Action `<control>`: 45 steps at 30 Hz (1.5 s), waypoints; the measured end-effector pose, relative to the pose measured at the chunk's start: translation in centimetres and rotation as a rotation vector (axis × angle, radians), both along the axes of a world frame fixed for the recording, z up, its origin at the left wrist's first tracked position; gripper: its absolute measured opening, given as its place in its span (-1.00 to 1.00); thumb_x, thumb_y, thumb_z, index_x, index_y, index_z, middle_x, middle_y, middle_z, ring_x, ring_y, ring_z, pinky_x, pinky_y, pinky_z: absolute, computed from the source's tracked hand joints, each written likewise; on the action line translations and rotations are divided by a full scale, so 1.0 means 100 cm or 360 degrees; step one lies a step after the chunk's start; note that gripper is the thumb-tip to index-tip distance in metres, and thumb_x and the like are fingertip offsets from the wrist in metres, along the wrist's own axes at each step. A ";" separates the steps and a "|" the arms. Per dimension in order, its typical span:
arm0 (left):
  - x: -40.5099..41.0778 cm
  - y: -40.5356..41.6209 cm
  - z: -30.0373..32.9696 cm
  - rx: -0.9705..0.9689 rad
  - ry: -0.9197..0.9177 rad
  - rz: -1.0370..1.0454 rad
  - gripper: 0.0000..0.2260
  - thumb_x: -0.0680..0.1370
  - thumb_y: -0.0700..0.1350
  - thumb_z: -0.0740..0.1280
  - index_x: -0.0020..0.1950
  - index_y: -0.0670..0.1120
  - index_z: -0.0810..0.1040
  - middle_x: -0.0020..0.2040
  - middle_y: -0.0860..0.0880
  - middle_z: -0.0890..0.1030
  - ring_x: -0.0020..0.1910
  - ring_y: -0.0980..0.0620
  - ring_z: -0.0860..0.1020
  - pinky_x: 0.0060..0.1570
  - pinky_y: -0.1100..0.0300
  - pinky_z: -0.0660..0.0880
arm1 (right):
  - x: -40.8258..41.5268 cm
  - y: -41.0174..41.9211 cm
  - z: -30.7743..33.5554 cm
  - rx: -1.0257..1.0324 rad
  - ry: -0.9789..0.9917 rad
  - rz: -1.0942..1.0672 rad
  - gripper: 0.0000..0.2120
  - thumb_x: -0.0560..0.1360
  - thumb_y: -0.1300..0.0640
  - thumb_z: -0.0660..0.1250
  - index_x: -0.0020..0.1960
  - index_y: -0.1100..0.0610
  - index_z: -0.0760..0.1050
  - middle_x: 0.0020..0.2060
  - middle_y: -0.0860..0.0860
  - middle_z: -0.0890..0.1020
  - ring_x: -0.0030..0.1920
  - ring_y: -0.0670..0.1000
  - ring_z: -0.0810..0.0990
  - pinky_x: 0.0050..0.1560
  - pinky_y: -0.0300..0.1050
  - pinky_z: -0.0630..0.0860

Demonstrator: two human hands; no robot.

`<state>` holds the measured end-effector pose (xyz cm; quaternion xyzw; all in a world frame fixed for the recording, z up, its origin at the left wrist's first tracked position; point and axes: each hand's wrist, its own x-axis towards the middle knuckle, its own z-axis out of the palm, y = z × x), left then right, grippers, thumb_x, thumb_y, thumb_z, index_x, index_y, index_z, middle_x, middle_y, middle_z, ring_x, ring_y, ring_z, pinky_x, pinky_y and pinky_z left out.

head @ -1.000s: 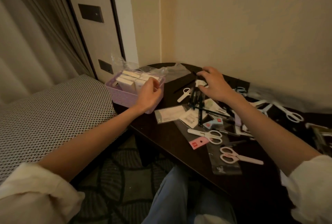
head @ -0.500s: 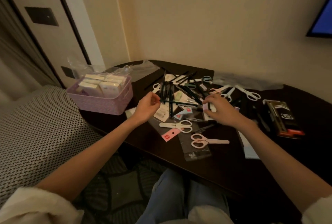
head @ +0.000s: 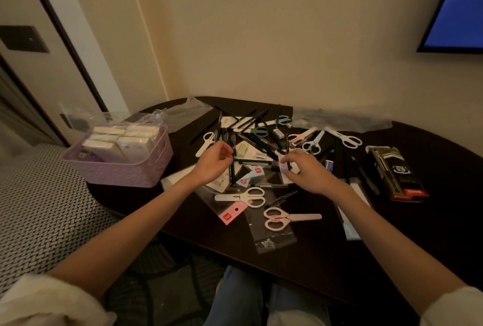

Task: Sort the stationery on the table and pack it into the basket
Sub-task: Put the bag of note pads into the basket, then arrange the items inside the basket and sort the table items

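— Where's the stationery?

— Most of it lies in a heap on the dark surface point(head: 300, 260): black pens point(head: 254, 140) crossed over one another, small eraser packets, and several pairs of scissors. A white pair of scissors point(head: 241, 197) and a pink pair of scissors point(head: 285, 218) lie nearest the person, each on a clear plastic sleeve.

— And the basket?

— The purple basket point(head: 125, 168) stands at the left end of the surface, by the edge. White boxes in clear wrap point(head: 122, 137) already sit inside it.

— What are the hands doing?

— The left hand point(head: 213, 162) hovers over the heap with its fingers curled in; one black pen point(head: 232, 168) seems to run down from its fingertips, though I cannot tell for sure that it is gripped. The right hand point(head: 307, 172) pinches a small pale lilac packet point(head: 285, 167) between thumb and forefinger, just above the pile.

— Anything further out?

— A black pen pack point(head: 397, 172) with a red end lies on the right. A woven-pattern bed point(head: 39, 208) sits left of the surface, and a blue screen point(head: 460, 4) hangs on the wall.
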<state>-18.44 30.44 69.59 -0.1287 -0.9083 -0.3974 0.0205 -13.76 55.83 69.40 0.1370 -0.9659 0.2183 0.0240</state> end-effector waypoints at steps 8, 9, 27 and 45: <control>-0.005 0.011 -0.006 -0.0388 -0.0125 -0.0476 -0.78 0.47 -0.13 0.47 0.07 -0.03 0.54 0.01 0.06 0.56 -0.01 0.12 0.55 -0.13 0.34 0.47 | 0.005 0.013 0.004 0.0082 -0.0149 0.0109 -0.68 0.40 0.01 0.50 0.11 0.02 0.54 0.07 -0.03 0.51 0.06 -0.08 0.48 0.01 -0.21 0.47; -0.004 0.010 -0.006 -0.0447 -0.0164 -0.0559 -0.78 0.45 -0.11 0.49 0.05 -0.04 0.56 0.00 0.07 0.57 -0.03 0.15 0.54 -0.13 0.35 0.46 | 0.009 0.008 0.006 0.0080 -0.0202 0.0204 -0.73 0.40 0.02 0.50 0.06 0.01 0.54 0.01 -0.06 0.53 0.00 -0.10 0.50 -0.04 -0.23 0.50; 0.017 -0.010 -0.015 -0.0776 -0.0101 -0.0686 -0.70 0.42 -0.09 0.51 0.12 -0.07 0.59 0.08 0.00 0.59 0.00 0.12 0.54 -0.03 0.32 0.48 | 0.035 -0.023 -0.004 0.0301 -0.0653 0.0341 -0.70 0.37 -0.01 0.51 -0.01 0.11 0.53 -0.19 -0.08 0.52 -0.23 -0.11 0.47 -0.29 -0.26 0.41; 0.006 -0.010 -0.017 -0.0972 0.0234 -0.0620 -0.81 0.51 0.01 0.40 0.08 -0.02 0.56 0.00 0.07 0.54 -0.04 0.15 0.49 -0.12 0.32 0.39 | 0.033 -0.020 0.011 -0.1584 -0.0259 -0.0616 -0.79 0.50 0.28 0.37 0.09 0.18 0.43 -0.07 0.12 0.59 -0.21 -0.04 0.56 -0.27 -0.23 0.48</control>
